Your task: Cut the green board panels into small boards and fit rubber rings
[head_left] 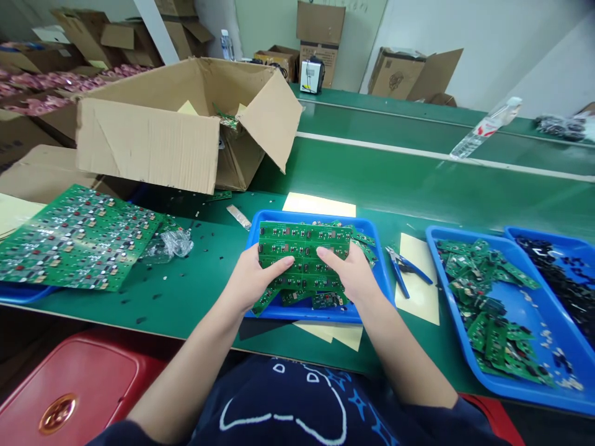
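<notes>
Both my hands grip a green circuit board panel (304,257) covered with rows of small components. My left hand (251,275) clasps its left edge, thumb lying on the face. On the opposite edge, my right hand (353,272) is closed the same way, its thumb also on top. The fingers underneath are hidden. Directly below the panel sits a blue tray (383,279) with smaller board pieces (328,300) in it. Blue-handled pliers (405,270) lie on yellow paper (424,305) to the right of my right hand.
Further right stand a blue tray of small boards (506,365) and another with black parts (564,272). Large board panels (83,238) lie at the left, near crumpled plastic (176,243). An open cardboard box (149,145) stands behind. A plastic bottle (486,130) is at the back right.
</notes>
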